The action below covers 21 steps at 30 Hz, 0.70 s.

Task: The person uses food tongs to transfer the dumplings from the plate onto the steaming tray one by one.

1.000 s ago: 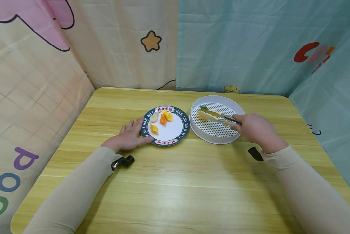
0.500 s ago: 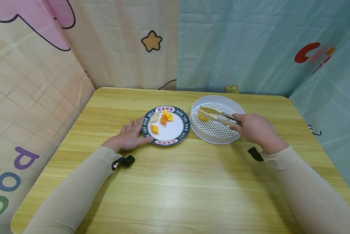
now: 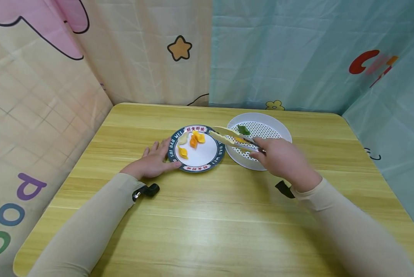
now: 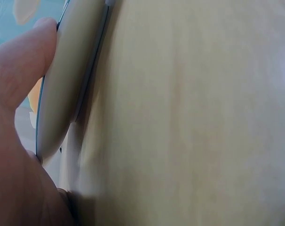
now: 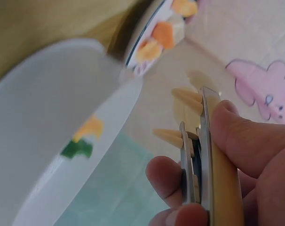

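My right hand (image 3: 284,159) grips a pair of metal tongs (image 3: 241,144) with pale yellow tips. The tips hang over the right rim of a round plate (image 3: 207,159); whether anything lies between them I cannot tell. Beneath the tongs stands a white, round, perforated basket (image 3: 255,165), holding a yellow piece (image 3: 241,139) and a leafy green piece (image 3: 243,130). My left hand (image 3: 153,161) rests at the plate's left edge, fingers spread and thumb (image 4: 32,54) over the rim. Small yellow (image 3: 182,153), orange (image 3: 193,142) and pale (image 3: 182,139) dumpling-like pieces lie on the plate.
Both dishes stand side by side near the back of a wooden table (image 3: 207,215). Printed curtains (image 3: 151,61) hang behind the table and on both sides.
My right hand has moved left, carrying the tong tips from inside the basket to above the plate's right rim. The green piece has come back into sight. My left hand stays put.
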Each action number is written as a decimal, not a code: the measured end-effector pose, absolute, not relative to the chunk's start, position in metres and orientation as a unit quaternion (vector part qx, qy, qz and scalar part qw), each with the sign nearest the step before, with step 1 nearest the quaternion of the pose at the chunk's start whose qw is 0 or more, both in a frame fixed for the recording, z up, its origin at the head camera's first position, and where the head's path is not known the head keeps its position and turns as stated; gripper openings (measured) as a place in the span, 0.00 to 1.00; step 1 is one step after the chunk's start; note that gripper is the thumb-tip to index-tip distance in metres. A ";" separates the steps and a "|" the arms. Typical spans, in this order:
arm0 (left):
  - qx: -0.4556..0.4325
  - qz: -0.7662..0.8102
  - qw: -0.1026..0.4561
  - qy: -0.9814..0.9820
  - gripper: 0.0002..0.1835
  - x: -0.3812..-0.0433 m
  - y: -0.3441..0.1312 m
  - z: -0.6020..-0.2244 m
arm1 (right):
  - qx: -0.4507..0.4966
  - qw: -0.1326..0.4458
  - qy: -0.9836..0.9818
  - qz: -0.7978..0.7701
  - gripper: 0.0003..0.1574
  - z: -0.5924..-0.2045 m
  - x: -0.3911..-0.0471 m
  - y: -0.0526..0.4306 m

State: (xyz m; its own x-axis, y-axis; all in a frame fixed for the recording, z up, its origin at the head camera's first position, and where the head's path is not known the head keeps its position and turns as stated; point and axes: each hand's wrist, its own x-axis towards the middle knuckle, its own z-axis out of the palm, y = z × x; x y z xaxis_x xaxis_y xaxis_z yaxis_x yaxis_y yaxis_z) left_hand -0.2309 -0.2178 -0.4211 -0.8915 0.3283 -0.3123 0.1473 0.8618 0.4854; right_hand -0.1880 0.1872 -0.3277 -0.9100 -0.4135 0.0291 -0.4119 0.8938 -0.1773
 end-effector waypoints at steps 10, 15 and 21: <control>0.130 0.236 0.191 0.944 0.64 -0.230 -0.218 -0.420 | -0.220 0.058 0.969 -0.094 0.33 -0.341 -0.175 0.131; 0.129 0.236 0.192 0.944 0.63 -0.228 -0.217 -0.419 | -0.219 0.065 0.969 -0.089 0.30 -0.346 -0.174 0.116; 0.127 0.236 0.194 0.944 0.63 -0.228 -0.216 -0.418 | -0.215 0.070 0.971 -0.076 0.31 -0.351 -0.175 0.102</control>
State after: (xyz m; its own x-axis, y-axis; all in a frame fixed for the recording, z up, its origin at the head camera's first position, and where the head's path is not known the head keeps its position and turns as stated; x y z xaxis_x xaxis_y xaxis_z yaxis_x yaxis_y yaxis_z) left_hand -0.2278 -0.2159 -0.4177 -0.8927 0.3314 -0.3054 0.1486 0.8563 0.4946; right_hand -0.1748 0.1025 -0.3512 -0.8980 -0.4277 -0.1037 -0.4065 0.8964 -0.1769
